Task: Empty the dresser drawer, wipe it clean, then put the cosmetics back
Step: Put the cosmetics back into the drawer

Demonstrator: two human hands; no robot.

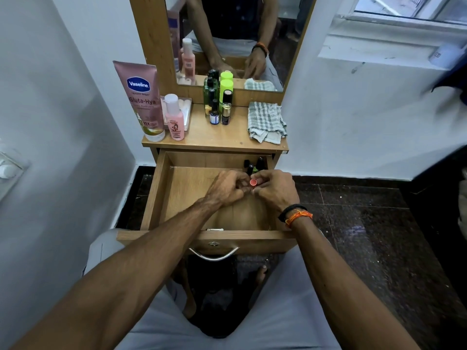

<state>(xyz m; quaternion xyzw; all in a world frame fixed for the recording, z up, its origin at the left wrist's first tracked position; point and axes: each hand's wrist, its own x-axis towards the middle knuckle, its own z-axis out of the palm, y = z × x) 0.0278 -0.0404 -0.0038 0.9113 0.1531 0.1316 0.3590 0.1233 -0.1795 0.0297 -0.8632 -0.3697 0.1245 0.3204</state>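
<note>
Both hands (252,189) around lipstick (253,182)

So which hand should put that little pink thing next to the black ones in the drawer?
Probably the right hand. It already pinches the pink-tipped item, and the black tubes stand in the drawer's back right corner, just beyond it. The left hand only touches it from the other side.

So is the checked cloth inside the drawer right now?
No, the checked cloth lies folded on the dresser top, above the open drawer.
</note>
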